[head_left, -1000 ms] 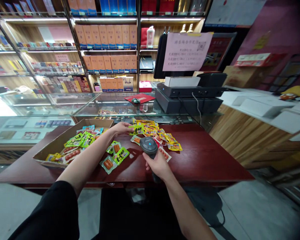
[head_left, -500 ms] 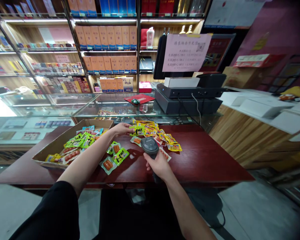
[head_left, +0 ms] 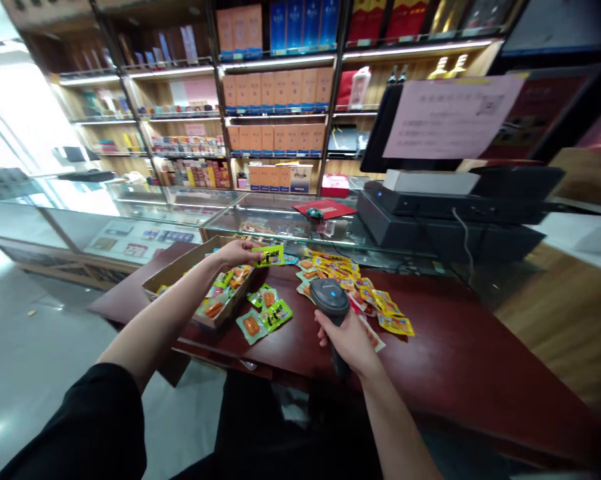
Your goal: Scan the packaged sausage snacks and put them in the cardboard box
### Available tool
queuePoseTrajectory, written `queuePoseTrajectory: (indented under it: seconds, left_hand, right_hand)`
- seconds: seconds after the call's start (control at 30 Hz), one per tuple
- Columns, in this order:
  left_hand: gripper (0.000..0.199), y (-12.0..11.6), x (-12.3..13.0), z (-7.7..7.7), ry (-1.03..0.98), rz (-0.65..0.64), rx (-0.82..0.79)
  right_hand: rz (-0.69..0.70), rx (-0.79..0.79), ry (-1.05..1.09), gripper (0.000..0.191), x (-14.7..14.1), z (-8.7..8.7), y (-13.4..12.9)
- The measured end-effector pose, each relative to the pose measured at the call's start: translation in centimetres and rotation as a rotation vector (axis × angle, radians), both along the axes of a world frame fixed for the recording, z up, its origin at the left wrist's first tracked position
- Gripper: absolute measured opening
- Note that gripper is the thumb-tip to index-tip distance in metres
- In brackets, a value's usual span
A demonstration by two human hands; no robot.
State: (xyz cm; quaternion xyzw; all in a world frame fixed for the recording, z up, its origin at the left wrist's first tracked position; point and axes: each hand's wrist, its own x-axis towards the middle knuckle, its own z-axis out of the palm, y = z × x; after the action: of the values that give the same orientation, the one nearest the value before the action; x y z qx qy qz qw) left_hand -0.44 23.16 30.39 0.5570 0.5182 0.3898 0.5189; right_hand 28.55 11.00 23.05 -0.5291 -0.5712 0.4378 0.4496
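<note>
My left hand (head_left: 237, 255) pinches a green snack packet (head_left: 270, 256) by its left end, above the table near the box's right edge. My right hand (head_left: 347, 337) is wrapped round the handle of a dark grey scanner (head_left: 330, 297), which shows a small blue light. The cardboard box (head_left: 167, 263) at the left holds several packets, partly hidden behind my left forearm. Between box and scanner lie green packets (head_left: 279, 315) and a clear packet of orange sausages (head_left: 251, 326). Yellow packets (head_left: 397, 325) are spread behind and right of the scanner.
Behind the dark red table (head_left: 455, 360) stands a glass counter (head_left: 220, 217) with a red mat (head_left: 330, 209) on it. A monitor with a pink paper sign (head_left: 450, 117) and black cash equipment (head_left: 405, 223) stand at the right. Stocked shelves line the back.
The view has turned left, so table and shelves appear further right. My left hand, still pinching the green packet, has moved left away from the yellow packets toward the box. A blue light now shows on the scanner.
</note>
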Motion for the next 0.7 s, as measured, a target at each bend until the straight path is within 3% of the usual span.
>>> queuePoseTrajectory:
  seconds: [0.2,0.3,0.37,0.53,0.7]
  left_hand:
    - [0.045,-3.3,-9.8,1.9,0.013,0.248,0.123]
    - [0.047,-4.7,-12.6,2.5,0.002,0.291,0.159]
    - [0.047,-5.1,-13.1,2.8,0.024,0.293,0.167]
    - [0.046,-3.9,-9.6,2.0,0.023,0.232,0.128]
    - [0.044,-0.5,-1.2,-0.4,-0.016,0.051,0.102]
  right_hand:
    - [0.12,-0.007,-0.008,0.033,-3.0,0.1,1.5]
    - [0.151,-0.013,-0.021,0.034,-4.3,0.3,1.7]
    - [0.158,-0.006,-0.043,0.034,-4.7,0.5,1.7]
    - [0.142,0.001,-0.012,0.036,-4.3,0.4,1.8]
    - [0.043,0.018,0.011,0.034,-1.2,0.3,1.4]
